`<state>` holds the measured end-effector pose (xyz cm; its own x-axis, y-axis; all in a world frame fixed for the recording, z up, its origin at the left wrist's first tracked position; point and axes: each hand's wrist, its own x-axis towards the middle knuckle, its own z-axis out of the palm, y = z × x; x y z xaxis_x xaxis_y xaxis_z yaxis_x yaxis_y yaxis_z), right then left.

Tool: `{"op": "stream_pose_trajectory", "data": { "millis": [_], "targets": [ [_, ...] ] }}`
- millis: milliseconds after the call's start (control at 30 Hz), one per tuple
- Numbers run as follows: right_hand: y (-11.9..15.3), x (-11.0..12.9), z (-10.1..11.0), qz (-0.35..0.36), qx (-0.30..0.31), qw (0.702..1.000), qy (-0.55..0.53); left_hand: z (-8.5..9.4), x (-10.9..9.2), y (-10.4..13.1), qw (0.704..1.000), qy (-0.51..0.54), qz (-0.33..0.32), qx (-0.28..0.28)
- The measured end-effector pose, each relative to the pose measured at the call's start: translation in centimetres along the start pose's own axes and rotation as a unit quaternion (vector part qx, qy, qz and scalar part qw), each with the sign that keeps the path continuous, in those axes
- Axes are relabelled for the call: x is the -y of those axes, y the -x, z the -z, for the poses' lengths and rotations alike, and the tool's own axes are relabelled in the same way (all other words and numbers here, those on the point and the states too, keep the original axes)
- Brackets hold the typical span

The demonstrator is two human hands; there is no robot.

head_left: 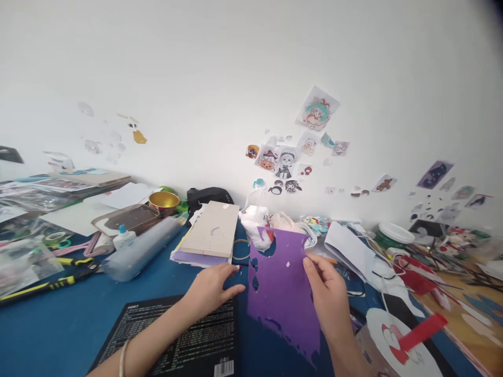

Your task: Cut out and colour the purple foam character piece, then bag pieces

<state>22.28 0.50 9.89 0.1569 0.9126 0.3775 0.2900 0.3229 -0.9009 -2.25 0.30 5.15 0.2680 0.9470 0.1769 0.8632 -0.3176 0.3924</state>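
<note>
Purple sheet upright in the right hand

The purple sheet (283, 293) — ragged, with pieces cut out — stands above the blue table (58, 324), its right edge pinched between thumb and fingers of the right hand (328, 293). The left hand (212, 285), thumb apart from its loosely bent fingers, hovers just beside it, over the black mat (188, 340). Behind lie a beige board (212, 228) and a white bag (255, 225).

Matt paper, shiny metal, clear plastic
We see a smooth purple sheet (281, 288), a glossy gold metallic bowl (164, 201), a wrinkled see-through plastic roll (141, 248) and a matt beige board (211, 228).
</note>
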Motion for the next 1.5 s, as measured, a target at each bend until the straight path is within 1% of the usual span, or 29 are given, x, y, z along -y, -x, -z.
{"op": "stream_pose_trajectory", "data": {
  "millis": [67, 133, 200, 300, 367, 467, 533, 600, 667, 767, 833, 933, 1000, 1067, 1167, 1233, 1300, 1367, 1433, 1500],
  "targets": [
    [-0.1, -0.3, -0.5, -0.049, -0.009, 0.995, -0.081, -0.1, -1.0, 0.3, 0.997, 0.076, -0.014, 0.006],
    [0.0, -1.2, -1.3, -0.102, -0.006, 0.984, -0.148, -0.7, -1.7, 0.5, 0.987, 0.16, -0.023, 0.025],
    [0.6, -2.5, -2.2, -0.15, 0.01, 0.967, -0.204, -1.6, -2.1, 0.6, 0.978, 0.205, -0.009, 0.025],
    [2.5, -5.1, -3.4, -0.186, 0.07, 0.95, -0.243, -2.4, -2.2, 0.7, 0.984, 0.174, 0.023, -0.01],
    [3.9, -7.0, -3.8, -0.192, 0.107, 0.952, -0.212, -1.8, -1.8, 0.7, 0.99, 0.139, 0.027, -0.021],
    [5.3, -9.5, -3.7, -0.196, 0.102, 0.964, -0.15, 0.7, 0.1, 0.0, 0.997, 0.054, 0.018, -0.047],
    [5.5, -10.7, -3.5, -0.205, 0.102, 0.964, -0.137, 2.7, 2.3, -0.9, 0.996, -0.026, 0.015, -0.088],
    [5.4, -11.6, -3.4, -0.208, 0.101, 0.963, -0.137, 4.0, 4.7, -2.1, 0.99, -0.095, 0.004, -0.104],
    [5.5, -12.1, -3.6, -0.2, 0.091, 0.966, -0.138, 4.4, 7.0, -3.1, 0.985, -0.145, -0.018, -0.09],
    [5.7, -12.5, -4.3, -0.193, 0.057, 0.969, -0.147, 4.0, 9.2, -3.9, 0.977, -0.193, -0.037, -0.083],
    [5.8, -12.5, -4.7, -0.195, 0.038, 0.968, -0.156, 3.7, 10.1, -4.0, 0.973, -0.209, -0.041, -0.094],
    [5.9, -12.2, -4.8, -0.198, 0.039, 0.965, -0.17, 4.1, 10.9, -4.0, 0.968, -0.21, -0.036, -0.131],
    [5.8, -11.8, -4.5, -0.198, 0.056, 0.962, -0.179, 4.6, 11.3, -3.9, 0.964, -0.2, -0.02, -0.172],
    [5.6, -11.1, -4.4, -0.202, 0.075, 0.959, -0.185, 5.0, 11.5, -3.8, 0.957, -0.185, 0.006, -0.224],
    [4.5, -9.4, -5.1, -0.198, 0.098, 0.954, -0.204, 5.4, 11.6, -3.6, 0.939, -0.156, 0.04, -0.303],
    [3.0, -7.8, -6.8, -0.171, 0.112, 0.956, -0.211, 5.8, 11.6, -3.4, 0.927, -0.135, 0.051, -0.347],
    [0.9, -6.0, -9.3, -0.132, 0.142, 0.965, -0.176, 6.2, 11.5, -3.1, 0.914, -0.116, 0.057, -0.384],
    [-1.5, -4.2, -12.6, -0.089, 0.203, 0.973, -0.066, 6.8, 11.3, -2.8, 0.902, -0.101, 0.061, -0.415],
    [-3.8, -2.8, -16.1, -0.079, 0.222, 0.972, -0.018, 7.4, 11.1, -2.5, 0.891, -0.09, 0.065, -0.439],
    [-5.5, -2.1, -19.2, -0.082, 0.226, 0.97, 0.043, 7.9, 11.0, -2.2, 0.882, -0.083, 0.07, -0.458]
  ]
}}
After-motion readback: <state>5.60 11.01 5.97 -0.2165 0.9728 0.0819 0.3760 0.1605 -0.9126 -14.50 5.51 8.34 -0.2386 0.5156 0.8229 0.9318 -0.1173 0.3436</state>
